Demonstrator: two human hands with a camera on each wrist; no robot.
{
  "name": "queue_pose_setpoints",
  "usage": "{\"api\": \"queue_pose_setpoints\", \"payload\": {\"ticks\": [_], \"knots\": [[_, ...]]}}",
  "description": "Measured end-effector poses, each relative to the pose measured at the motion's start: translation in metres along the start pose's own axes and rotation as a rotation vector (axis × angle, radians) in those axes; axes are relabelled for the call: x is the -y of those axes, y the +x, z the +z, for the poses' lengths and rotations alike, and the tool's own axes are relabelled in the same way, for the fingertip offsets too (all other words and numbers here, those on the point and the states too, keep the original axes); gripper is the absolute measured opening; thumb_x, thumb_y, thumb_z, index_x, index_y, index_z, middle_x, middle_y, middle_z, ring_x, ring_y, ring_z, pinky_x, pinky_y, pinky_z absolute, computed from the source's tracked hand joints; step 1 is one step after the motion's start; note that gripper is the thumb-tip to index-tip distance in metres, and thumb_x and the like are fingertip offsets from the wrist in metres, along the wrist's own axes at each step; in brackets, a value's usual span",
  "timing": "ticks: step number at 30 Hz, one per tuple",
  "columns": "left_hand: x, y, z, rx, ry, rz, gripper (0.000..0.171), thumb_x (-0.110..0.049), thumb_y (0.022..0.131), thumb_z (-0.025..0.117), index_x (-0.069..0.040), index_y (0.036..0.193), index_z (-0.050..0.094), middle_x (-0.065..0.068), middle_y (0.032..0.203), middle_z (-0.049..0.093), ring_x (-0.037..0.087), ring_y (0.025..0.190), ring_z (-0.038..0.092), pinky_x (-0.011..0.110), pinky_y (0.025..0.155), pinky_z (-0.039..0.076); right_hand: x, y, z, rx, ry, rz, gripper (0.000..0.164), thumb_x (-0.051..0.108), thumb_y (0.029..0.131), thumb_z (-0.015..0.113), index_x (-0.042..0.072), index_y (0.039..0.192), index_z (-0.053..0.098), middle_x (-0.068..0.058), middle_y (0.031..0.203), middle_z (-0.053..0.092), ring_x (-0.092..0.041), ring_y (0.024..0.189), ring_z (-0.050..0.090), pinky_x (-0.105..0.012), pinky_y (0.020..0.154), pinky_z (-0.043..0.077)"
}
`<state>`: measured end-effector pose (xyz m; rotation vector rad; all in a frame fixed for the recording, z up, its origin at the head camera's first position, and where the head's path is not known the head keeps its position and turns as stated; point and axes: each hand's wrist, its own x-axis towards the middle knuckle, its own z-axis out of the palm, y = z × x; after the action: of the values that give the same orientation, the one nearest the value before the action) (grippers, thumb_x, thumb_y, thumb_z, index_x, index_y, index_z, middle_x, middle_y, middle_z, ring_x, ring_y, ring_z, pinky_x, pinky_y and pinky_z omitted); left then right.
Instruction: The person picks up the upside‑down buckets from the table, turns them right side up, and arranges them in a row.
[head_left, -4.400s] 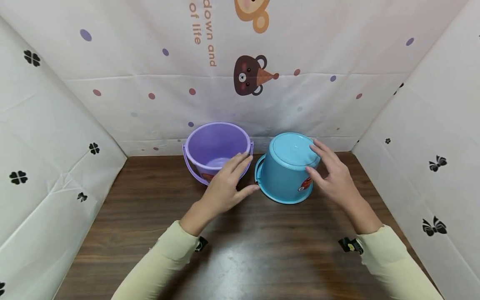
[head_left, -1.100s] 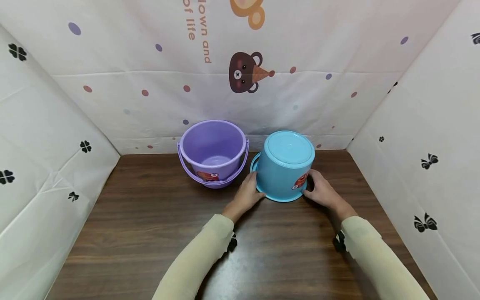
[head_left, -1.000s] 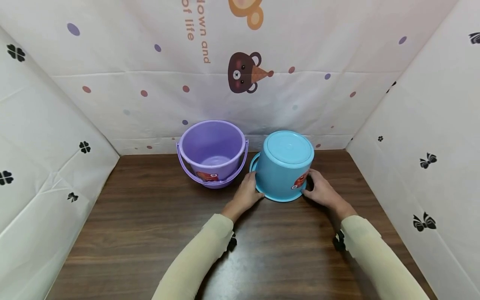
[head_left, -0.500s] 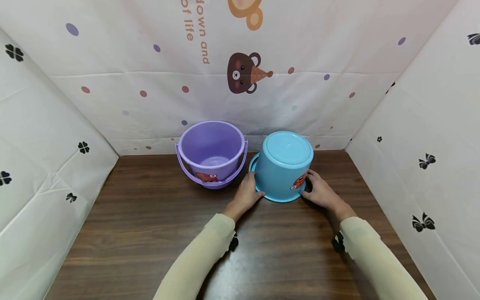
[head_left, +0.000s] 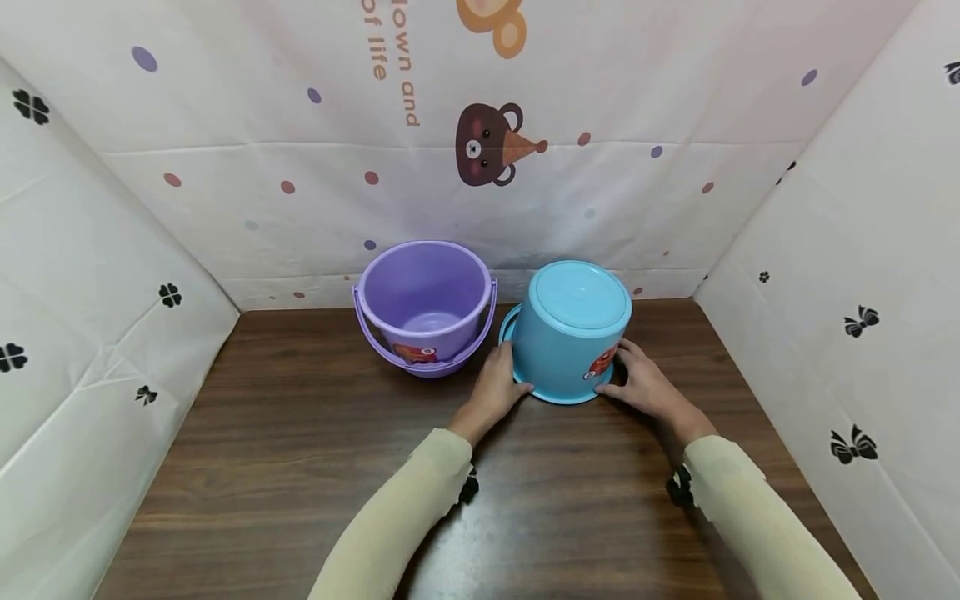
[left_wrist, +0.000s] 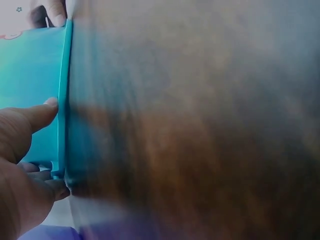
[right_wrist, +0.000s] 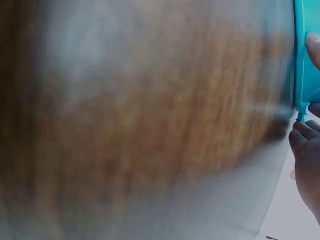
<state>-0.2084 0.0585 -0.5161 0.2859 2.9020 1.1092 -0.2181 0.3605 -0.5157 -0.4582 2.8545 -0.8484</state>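
A light-blue plastic bucket [head_left: 558, 354] stands upside down on the wooden table, its flat base facing up and its rim on the table. My left hand [head_left: 491, 390] grips the rim at the left, near the bucket's handle [head_left: 507, 325]. On the other side my right hand [head_left: 647, 385] holds the rim beside the red label [head_left: 602, 362]. In the left wrist view, the thumb [left_wrist: 42, 114] presses the bucket's wall just above the rim while the fingers bend around its edge. The right wrist view catches only part of the right hand [right_wrist: 309, 162], at the bucket's rim.
A purple bucket [head_left: 453, 335] stands upright and open to the left of the blue one, its handle hanging down in front. Printed cloth walls [head_left: 637, 208] close off the back and both sides. The brown wooden table [head_left: 300, 467] stretches toward me.
Around four seconds ago both hands hovered with spread fingers near the buckets. They have come down to the blue bucket's rim and hold it. Over the last second almost nothing has moved.
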Motion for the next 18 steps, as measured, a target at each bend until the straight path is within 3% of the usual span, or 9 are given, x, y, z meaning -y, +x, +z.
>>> {"api": "queue_pose_setpoints", "payload": {"ticks": [10,18], "knots": [[0.002,-0.002,-0.012,0.004,-0.017,0.094,0.082,-0.027,0.086,0.086,0.000,0.149,0.042,0.023,0.147,0.054,0.035,0.138,0.053,0.045,0.114,0.047,0.003,-0.008,-0.005,-0.039,-0.016,-0.020,0.093,0.047,0.090,0.078,-0.005,0.156,0.037,-0.029,0.164,0.026,-0.052,0.147,0.033,-0.071,0.114,0.035],[0.007,-0.008,-0.022,0.028,-0.030,0.195,0.091,-0.037,0.091,0.080,0.001,0.159,0.032,0.025,0.158,0.044,0.038,0.148,0.041,0.047,0.122,0.038,0.011,-0.019,-0.011,-0.084,0.019,-0.010,0.094,0.049,0.092,0.076,0.010,0.163,0.028,-0.024,0.167,0.027,-0.050,0.150,0.032,-0.071,0.115,0.033]]}}
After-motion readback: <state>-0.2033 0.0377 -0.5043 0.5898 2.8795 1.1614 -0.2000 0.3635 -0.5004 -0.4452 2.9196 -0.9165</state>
